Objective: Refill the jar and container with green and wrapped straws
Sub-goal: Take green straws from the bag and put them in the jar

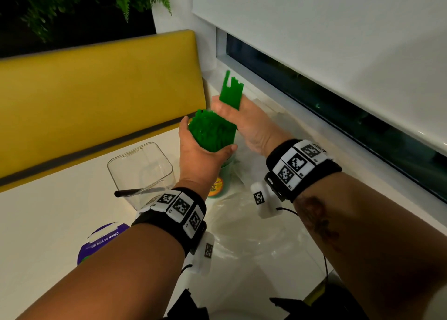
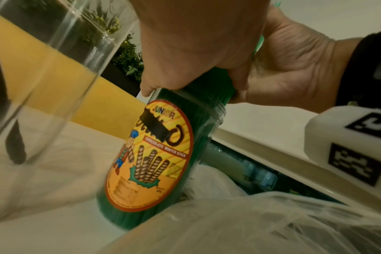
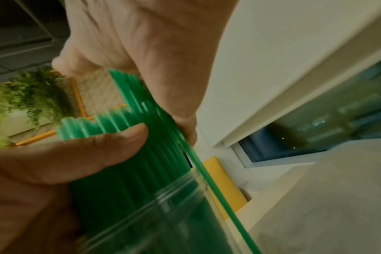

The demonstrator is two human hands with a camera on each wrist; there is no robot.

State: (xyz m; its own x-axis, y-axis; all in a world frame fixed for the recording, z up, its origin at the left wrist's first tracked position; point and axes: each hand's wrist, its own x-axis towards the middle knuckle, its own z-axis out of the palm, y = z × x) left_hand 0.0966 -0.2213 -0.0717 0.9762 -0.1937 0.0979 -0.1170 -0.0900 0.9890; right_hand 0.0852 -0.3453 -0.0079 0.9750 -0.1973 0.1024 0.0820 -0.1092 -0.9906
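A round jar (image 1: 219, 186) with a yellow wafer-stick label (image 2: 154, 163) stands on the white table, packed with upright green straws (image 1: 211, 132). My left hand (image 1: 209, 136) curls round that bundle just above the jar's rim (image 3: 163, 206). My right hand (image 1: 227, 109) grips a smaller bunch of green straws (image 1: 231, 90), raised above and behind the bundle, their lower ends against it (image 3: 146, 134). Left of the jar stands a clear square container (image 1: 142, 172) with one thin dark stick (image 1: 135, 192) leaning in it.
A crumpled clear plastic bag (image 1: 246, 225) lies on the table (image 1: 48, 223) right of the jar and under my right forearm. A purple round lid (image 1: 104, 241) sits near my left forearm. A yellow bench back (image 1: 96, 90) runs behind, a window sill (image 1: 314, 131) on the right.
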